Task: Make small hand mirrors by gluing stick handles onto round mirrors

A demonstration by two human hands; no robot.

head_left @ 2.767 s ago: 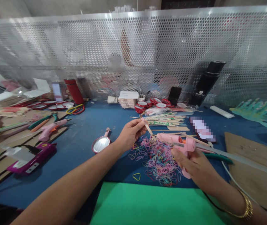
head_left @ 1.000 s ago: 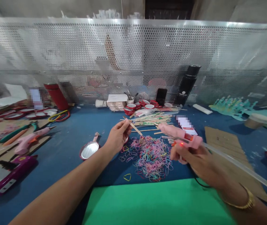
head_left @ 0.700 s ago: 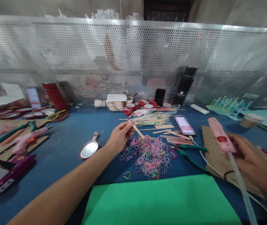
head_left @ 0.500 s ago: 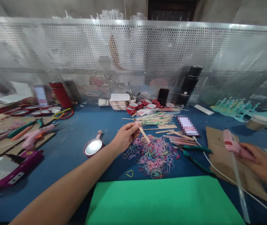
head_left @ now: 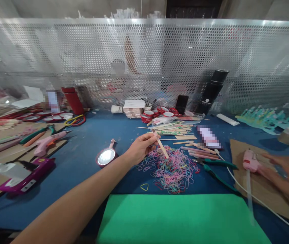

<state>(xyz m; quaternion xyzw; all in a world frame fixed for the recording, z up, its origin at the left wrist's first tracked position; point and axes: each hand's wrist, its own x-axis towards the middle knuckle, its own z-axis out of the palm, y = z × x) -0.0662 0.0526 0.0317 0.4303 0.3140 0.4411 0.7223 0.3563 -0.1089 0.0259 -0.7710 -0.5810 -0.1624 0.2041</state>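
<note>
My left hand [head_left: 144, 147] pinches a flat wooden craft stick [head_left: 162, 148] near its upper end. The stick slants down over a tangled heap of colourful small rubber bands [head_left: 176, 173]. On the right, a pink hot glue gun [head_left: 250, 161] rests on a piece of brown cardboard [head_left: 238, 149], a clear glue stick [head_left: 249, 196] jutting from its back. My right hand [head_left: 286, 173], blurred by motion, is beside the gun's handle with its fingers apart. Whether the fingers still touch the handle is hard to see.
A green sheet [head_left: 182, 217] lies in front. Teal-handled pliers [head_left: 217, 173] and a white cable [head_left: 235, 179] are near the cardboard. A small round red-rimmed mirror [head_left: 106, 156] sits left of my hand. Behind stand a black bottle [head_left: 211, 93], a red bottle [head_left: 73, 101] and a perforated metal screen [head_left: 144, 47].
The glue gun has come down onto the cardboard, and my right hand has loosened from its handle. My left hand keeps the craft stick over the rubber bands. The view has shifted slightly left.
</note>
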